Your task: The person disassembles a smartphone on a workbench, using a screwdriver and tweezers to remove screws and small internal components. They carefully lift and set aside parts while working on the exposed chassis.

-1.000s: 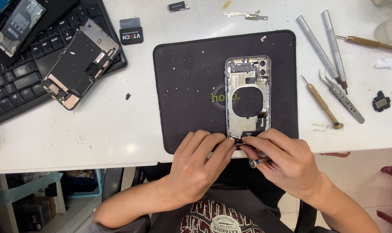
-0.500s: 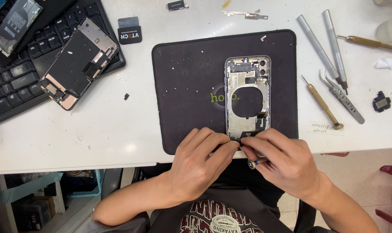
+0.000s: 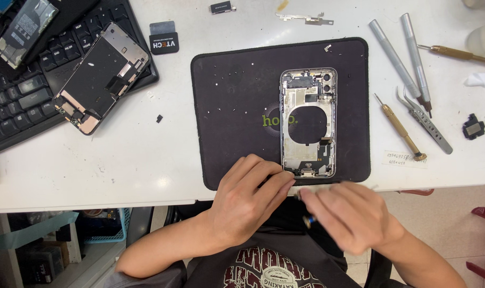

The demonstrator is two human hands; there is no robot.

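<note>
While the opened silver phone housing with its round black coil [image 3: 308, 124] lies flat on the black rectangular work mat [image 3: 231, 106], its long axis runs straight away from the person, bottom end toward the table's near edge. The left hand [image 3: 247, 200] rests at that bottom end, fingers loosely curled and fingertips touching the housing's lower left corner, steadying it rather than grasping it. The right hand [image 3: 349, 213] is blurred, just off the table edge and slightly apart from the housing; its fingers are pinched on a small dark tool with a blue band [image 3: 308, 220], though the grip is hard to read. The left hand is therefore nearer. A brass-handled screwdriver [image 3: 400, 127] and metal tweezers [image 3: 424, 121] lie to the right of the mat.
</note>
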